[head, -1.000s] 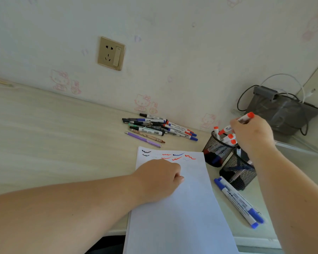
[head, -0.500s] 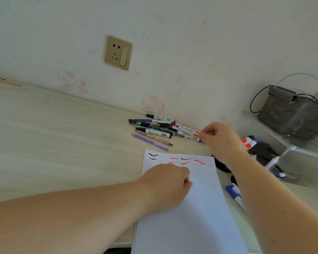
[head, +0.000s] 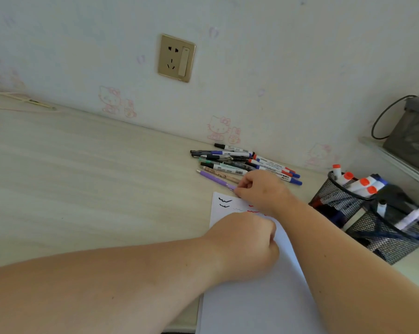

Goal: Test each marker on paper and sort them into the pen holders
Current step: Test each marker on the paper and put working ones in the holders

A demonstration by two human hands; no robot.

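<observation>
Purple pen (head: 215, 180) pinched by right hand (head: 261, 189) fingers at paper (head: 251, 297) edge — left hand (head: 244, 244) curled, pressing paper.

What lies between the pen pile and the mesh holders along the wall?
Head view: bare desk separates the pen pile from the mesh holders; the right hand sits nearer, at the purple pen.

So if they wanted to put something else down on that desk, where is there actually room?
The widest bare stretch of desk runs left of the pen pile and the paper, back to the wall. The lower part of the paper is bare too. It is crowded on the right: both hands meet by the pile, and two mesh holders stand close together there.
</observation>
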